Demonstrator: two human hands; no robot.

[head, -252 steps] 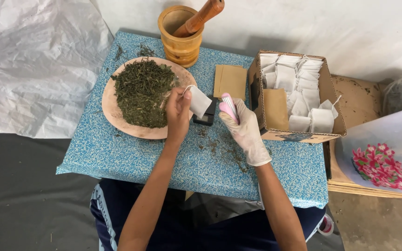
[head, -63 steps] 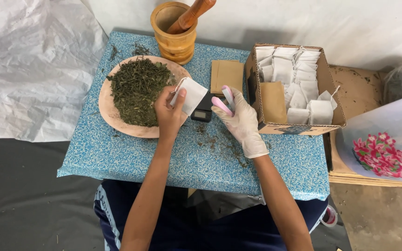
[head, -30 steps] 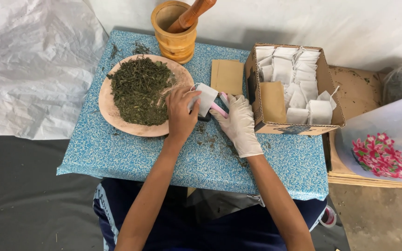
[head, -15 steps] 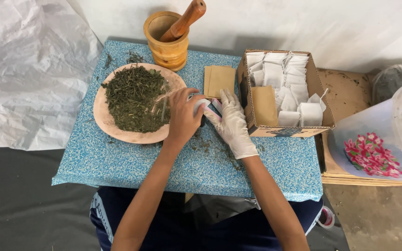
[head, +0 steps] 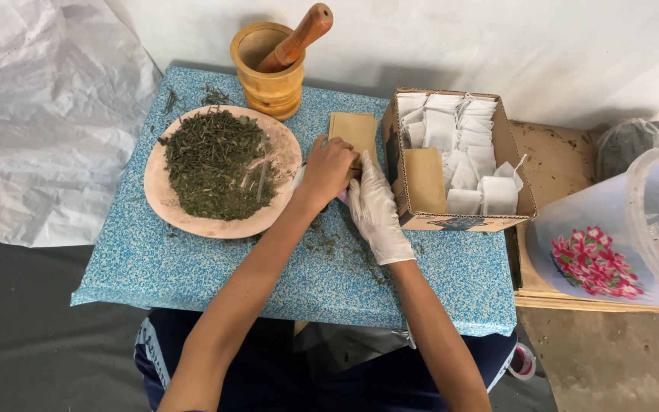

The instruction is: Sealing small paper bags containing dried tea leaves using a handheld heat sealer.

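- Left of centre, a plate (head: 163, 200) of dried herbs (head: 219, 162) sits just beside the hands.
- At frame centre, the left hand (head: 328, 169) is curled down, pressing on a small white bag (head: 300, 175); only the bag's edge shows at the hand's left side.
- The gloved right hand (head: 375, 207) touches the left from the right, fingers bent; what it grips I cannot tell.
- Right of both, a box (head: 451, 221) of bags (head: 459, 141) stands near the gloved hand.

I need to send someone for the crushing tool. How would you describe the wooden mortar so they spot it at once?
Start at the blue speckled table. At its far edge, just beyond the round plate of dried green leaves, stands the wooden mortar. It is the only upright wooden cup there, with a pestle leaning out of it.
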